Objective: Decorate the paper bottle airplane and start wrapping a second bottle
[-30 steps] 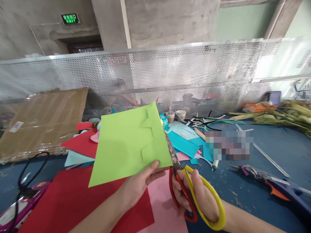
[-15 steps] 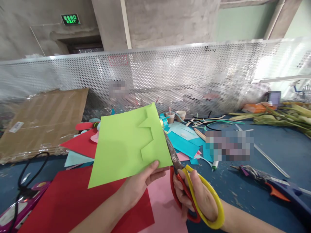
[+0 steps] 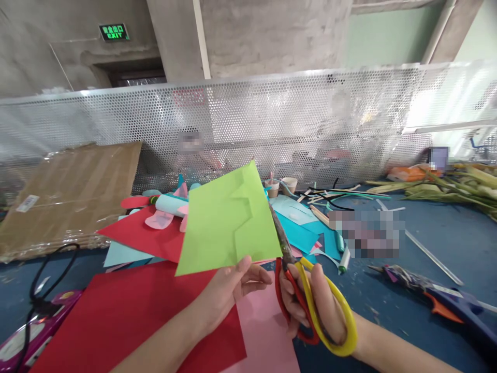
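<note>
A light green sheet of paper (image 3: 217,228), with notched flaps standing out of its surface, is held up at a tilt over the table. My left hand (image 3: 229,290) grips its lower edge, thumb on the front and the fingers behind and below. In my right hand (image 3: 324,311) are scissors (image 3: 286,249) with yellow and red handles, the fingers through the loops. Their blades lie along the right edge of the green sheet, partly hidden by it. Beneath my hands are a red sheet (image 3: 128,316) and a pink sheet (image 3: 264,331).
A glue gun (image 3: 438,295) lies at right, near a clear stick (image 3: 433,256). Blue paper pieces (image 3: 298,230) and paper cups (image 3: 288,185) sit behind the scissors. Flattened cardboard (image 3: 77,191) leans at left, above a magenta power strip (image 3: 50,321). A perforated metal screen (image 3: 252,119) closes the back.
The green sheet has shifted right and turned slightly, uncovering a pale blue roll and pink petals behind it. My left fingers have spread a little. The scissors have moved slightly right.
</note>
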`<state>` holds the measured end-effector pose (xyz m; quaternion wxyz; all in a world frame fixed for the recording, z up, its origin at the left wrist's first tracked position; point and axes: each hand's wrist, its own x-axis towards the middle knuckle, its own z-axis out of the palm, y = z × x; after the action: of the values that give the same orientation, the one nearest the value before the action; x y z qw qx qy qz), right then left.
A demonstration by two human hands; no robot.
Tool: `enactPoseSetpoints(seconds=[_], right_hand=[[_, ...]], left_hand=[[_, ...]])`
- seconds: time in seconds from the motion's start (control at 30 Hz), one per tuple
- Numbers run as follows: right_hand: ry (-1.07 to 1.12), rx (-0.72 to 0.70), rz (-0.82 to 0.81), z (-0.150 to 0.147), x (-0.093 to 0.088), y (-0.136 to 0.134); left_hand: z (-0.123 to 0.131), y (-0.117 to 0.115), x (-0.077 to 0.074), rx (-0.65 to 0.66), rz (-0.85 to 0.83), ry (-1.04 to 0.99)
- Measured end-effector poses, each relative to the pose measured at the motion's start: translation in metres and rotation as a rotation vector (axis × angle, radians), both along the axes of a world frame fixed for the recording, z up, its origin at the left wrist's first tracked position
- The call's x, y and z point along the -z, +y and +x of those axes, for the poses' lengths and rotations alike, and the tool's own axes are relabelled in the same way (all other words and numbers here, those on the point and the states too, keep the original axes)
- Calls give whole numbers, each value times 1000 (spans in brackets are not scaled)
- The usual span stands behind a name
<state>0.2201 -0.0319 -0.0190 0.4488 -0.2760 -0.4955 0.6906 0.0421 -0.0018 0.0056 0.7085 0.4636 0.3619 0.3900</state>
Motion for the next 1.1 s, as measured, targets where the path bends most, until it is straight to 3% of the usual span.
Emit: enactPoseSetpoints(seconds=[0.17,0.23,0.4,0.47,0.53,0.6,0.73,0.9,0.97,1.1], right_hand=[[-137,180,140,8,0,9],[-262,215,269,16,0,13],[-763,257,801,36,-6,22],[-839,238,867,38,-8,22],[-817,166,849,38,-9,21],[-762,78,807,37,-8,19],[-668,-34,757,38,-6,16],[-593,-117,667,44,-9,12],[-556,-139,593,46,-10,11],[-499,-195,461,48,-10,9]], left_hand=[[-3,4,-3,156,-20,253],[-5,4,-10,141,78,357],[-17,16,-31,-325,531,480],[-26,29,-38,-522,645,467],[-35,44,-45,-609,724,449],[-45,60,-54,-581,778,481],[-60,84,-79,-247,867,490],[-66,94,-103,19,771,373],[-66,96,-108,51,749,386],[-68,99,-110,-9,753,442]])
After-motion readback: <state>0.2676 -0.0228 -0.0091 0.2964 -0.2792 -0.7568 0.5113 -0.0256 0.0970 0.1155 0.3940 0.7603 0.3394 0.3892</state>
